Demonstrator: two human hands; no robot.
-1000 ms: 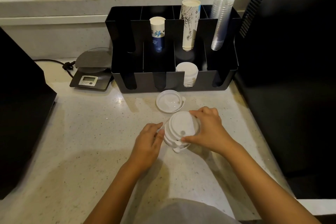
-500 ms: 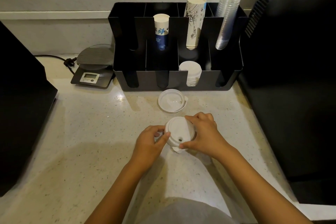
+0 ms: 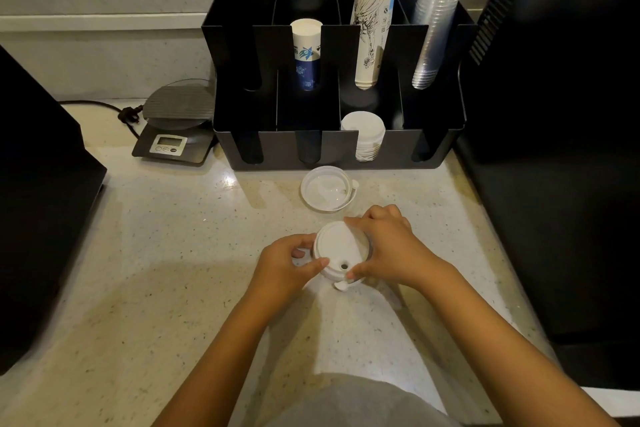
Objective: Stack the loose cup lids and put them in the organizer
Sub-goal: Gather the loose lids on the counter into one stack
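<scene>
A stack of white cup lids (image 3: 337, 250) rests on the speckled counter, its top lid showing a small sip hole. My left hand (image 3: 284, 265) grips the stack from the left and my right hand (image 3: 386, 248) from the right and back. One loose lid (image 3: 327, 188) lies upside down just beyond them, in front of the black organizer (image 3: 429, 149). The organizer's front row holds another stack of white lids (image 3: 363, 135) in its third slot.
The organizer's back row holds blue-printed paper cups (image 3: 306, 52), tall sketched paper cups (image 3: 372, 35) and clear plastic cups (image 3: 433, 35). A digital scale (image 3: 175, 128) with a cord sits left of it. Black machines stand at the far left (image 3: 38, 204) and right (image 3: 554, 184).
The lid stack was tilted and loose a second ago; now both hands have pressed it flat and upright on the counter. The camera has tipped slightly.
</scene>
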